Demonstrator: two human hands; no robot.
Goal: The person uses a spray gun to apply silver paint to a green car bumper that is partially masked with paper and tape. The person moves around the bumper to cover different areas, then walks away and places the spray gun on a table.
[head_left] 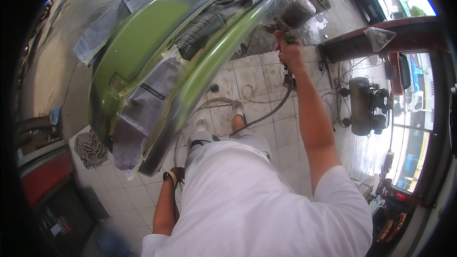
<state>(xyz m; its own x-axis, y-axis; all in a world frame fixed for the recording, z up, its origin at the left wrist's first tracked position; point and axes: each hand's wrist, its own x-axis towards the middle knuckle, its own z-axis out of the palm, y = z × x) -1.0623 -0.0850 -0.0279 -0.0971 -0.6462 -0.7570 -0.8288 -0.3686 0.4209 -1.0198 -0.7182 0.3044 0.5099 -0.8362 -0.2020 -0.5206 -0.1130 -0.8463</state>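
Observation:
My right hand is stretched forward at the upper right, wrapped round the handle of a spray gun with a cup on it. A dark air hose runs down from the gun toward my legs. Left of the gun, a raised car bumper, part glossy green and part grey, slants across the view. Newspaper is taped over its middle. My left hand hangs low beside my hip, below the bumper's near end, with a band at the wrist. Its fingers are mostly hidden.
An air compressor stands on the tiled floor at right. A crumpled rag lies at left near a red-fronted cabinet. A dark red beam juts in at upper right. Hose loops lie by my feet.

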